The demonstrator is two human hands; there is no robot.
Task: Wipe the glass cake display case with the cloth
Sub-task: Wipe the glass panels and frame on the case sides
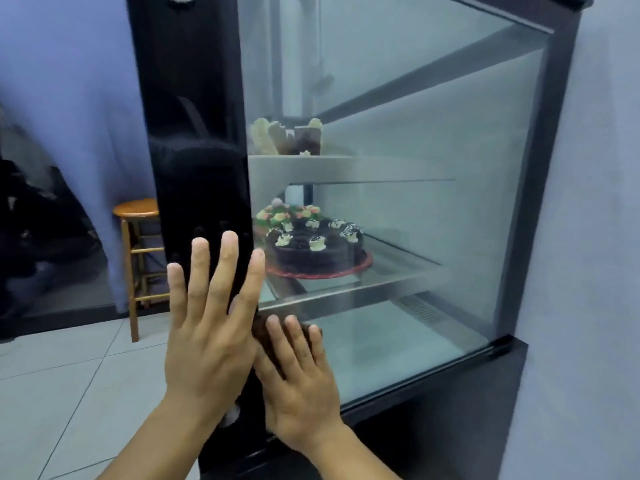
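A tall glass cake display case [433,237] with a black frame fills the view. My left hand [207,327] lies flat with straight fingers against the black corner post [194,133]. Just to its right, my right hand [298,382] presses a small brown cloth [261,329] flat against the lower left of the side glass pane; most of the cloth is hidden under the fingers. Inside, a chocolate cake [315,251] sits on the middle shelf and cake pieces [287,138] on the shelf above.
A wooden stool [138,258] stands on the tiled floor [62,382] to the left of the case, in front of a blue wall. Another blue wall [588,271] closes in at the right of the case. The case's black base [450,410] runs below the glass.
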